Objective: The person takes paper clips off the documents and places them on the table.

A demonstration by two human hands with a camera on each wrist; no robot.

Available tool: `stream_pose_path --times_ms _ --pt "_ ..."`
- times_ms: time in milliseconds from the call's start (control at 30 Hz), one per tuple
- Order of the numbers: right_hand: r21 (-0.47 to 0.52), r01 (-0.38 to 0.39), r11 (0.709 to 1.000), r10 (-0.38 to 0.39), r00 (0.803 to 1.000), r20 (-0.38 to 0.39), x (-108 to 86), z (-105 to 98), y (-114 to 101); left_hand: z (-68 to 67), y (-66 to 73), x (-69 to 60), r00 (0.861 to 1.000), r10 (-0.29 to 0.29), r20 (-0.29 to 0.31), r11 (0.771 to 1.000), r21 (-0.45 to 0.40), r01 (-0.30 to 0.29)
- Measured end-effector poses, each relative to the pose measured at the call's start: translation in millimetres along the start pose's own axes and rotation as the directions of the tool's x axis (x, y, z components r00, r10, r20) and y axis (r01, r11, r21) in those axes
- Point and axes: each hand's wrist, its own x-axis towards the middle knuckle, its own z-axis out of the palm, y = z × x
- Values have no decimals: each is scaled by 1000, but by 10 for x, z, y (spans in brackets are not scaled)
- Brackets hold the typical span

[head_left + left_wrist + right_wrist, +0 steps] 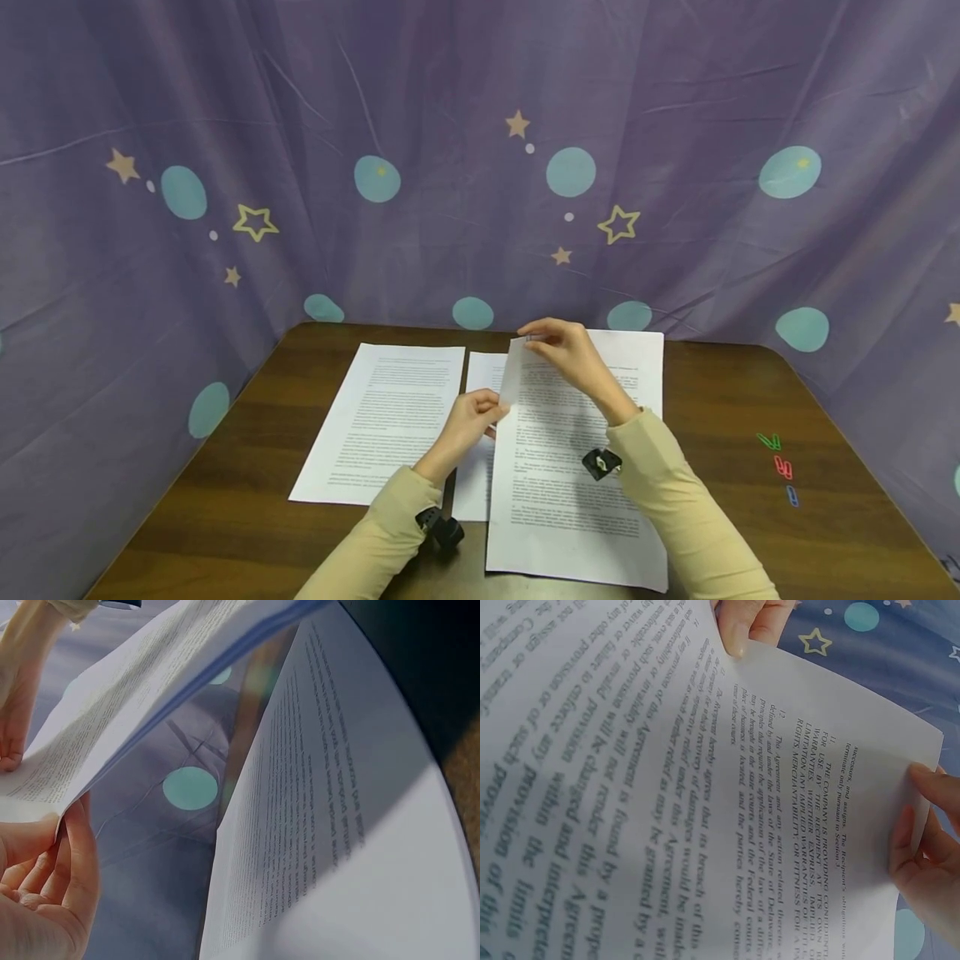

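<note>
Several printed sheets point(570, 467), held together as a stack, are lifted at their upper left corner. My left hand point(468, 421) pinches the stack's left edge between thumb and fingers; in the left wrist view the thumb point(30, 838) lies on the printed face. At the top edge, close to that corner, my right hand point(566, 350) grips the sheets. A tiny bluish thing shows at its fingertips, too small to tell. The right wrist view shows the printed page point(780, 780) close up, tilted, with the right hand point(930, 832) at its top edge.
Another printed paper point(390, 417) lies flat at the left, and a further one point(472, 483) lies partly under the lifted stack. Green paper clips point(769, 442), red paper clips point(783, 467) and a blue paper clip point(792, 496) lie on the wooden table point(735, 533) at the right.
</note>
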Motion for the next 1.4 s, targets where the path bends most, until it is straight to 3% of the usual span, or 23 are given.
stream_pose_path --times_ms 133,233,400,633,800,967,1167,1400 --pt "9 -11 1000 11 1000 -5 -5 -17 -8 0 132 -54 1000 6 16 1000 4 -6" --pt "11 -22 1000 22 1000 -3 17 -20 111 12 233 -108 1000 9 12 1000 16 -9" --pt "5 -44 999 44 999 1 50 -16 278 26 281 -141 1000 1 -5 1000 25 -1" --pt "1 -46 999 46 999 9 46 -19 255 11 198 -97 1000 6 3 1000 28 -6" --pt "42 -35 998 37 999 -29 29 -35 39 -12 18 -4 1000 -12 4 1000 6 12" --pt "69 -45 997 48 998 -42 28 -64 -106 -13 0 16 999 -6 -43 1000 31 7" --pt "202 -74 977 86 995 -48 32 -145 70 -9 16 21 999 8 -50 999 46 -5" --pt "159 -97 982 106 993 -48 -27 -308 183 -26 2 14 998 5 -63 999 42 -2"
